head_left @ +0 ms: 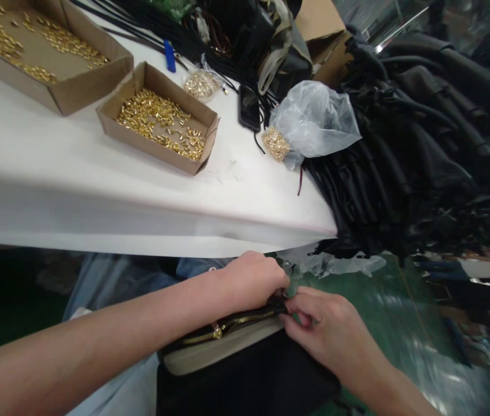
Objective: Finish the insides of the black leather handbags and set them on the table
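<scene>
A black bag [245, 375] with a beige strip [223, 349] along its top rests on my lap. Its gold-toothed zipper [240, 319] runs along the opening, and the gold slider [217, 331] sits nearer the left end. My right hand [336, 329] pinches the bag's right top corner between thumb and fingers. Close against that same corner, my left hand [256, 280] is closed, its forearm crossing above the bag. Its fingertips are turned away, so what they grip is hidden.
On the white table [75, 156] stand a small cardboard tray [153, 144] and a larger cardboard tray [93, 86], both holding small gold metal pieces. A phone [249, 108] and a clear plastic bag [318, 118] lie farther right. Black bags [427, 127] are heaped beyond the table's right edge.
</scene>
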The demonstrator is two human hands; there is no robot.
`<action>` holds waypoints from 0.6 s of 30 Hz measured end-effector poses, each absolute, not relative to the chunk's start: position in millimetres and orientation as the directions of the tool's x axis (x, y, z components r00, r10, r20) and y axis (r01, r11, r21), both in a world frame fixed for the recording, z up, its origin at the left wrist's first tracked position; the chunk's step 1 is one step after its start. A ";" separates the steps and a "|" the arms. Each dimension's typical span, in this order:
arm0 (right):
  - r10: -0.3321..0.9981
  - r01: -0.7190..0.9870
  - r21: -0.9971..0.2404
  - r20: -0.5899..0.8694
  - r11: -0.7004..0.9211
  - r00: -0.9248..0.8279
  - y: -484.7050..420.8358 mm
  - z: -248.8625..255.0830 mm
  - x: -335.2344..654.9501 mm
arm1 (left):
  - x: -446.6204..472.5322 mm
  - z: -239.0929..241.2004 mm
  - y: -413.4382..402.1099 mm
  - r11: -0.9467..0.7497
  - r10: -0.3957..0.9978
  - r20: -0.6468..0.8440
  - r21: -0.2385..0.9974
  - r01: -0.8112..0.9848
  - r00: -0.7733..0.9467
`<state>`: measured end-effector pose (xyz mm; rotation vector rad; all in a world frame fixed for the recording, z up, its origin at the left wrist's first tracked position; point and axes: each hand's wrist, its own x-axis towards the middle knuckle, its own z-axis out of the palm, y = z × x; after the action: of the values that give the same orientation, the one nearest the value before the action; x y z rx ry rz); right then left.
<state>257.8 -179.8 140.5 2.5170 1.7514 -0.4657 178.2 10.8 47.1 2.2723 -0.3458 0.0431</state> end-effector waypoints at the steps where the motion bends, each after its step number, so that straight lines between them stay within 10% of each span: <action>1: 0.924 0.934 -0.121 -0.235 -0.335 0.301 -180.1 139.2 256.7 | 179.7 43.4 12.4 -0.620 -0.224 0.139 0.744 -0.251 0.965; 12: 0.986 0.987 -0.080 -0.104 -0.138 0.129 -191.4 130.3 260.4 | 173.7 37.0 28.3 -0.474 -0.261 0.435 0.720 -0.507 0.862; 18: 0.988 0.980 -0.141 -0.095 -0.137 0.124 -196.8 127.6 262.1 | 158.8 52.2 35.6 -0.619 -0.303 0.229 0.691 -0.374 0.925</action>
<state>262.1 -196.8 127.6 2.3876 2.0923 -0.2630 158.8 35.6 52.2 2.2802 -0.4773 0.1141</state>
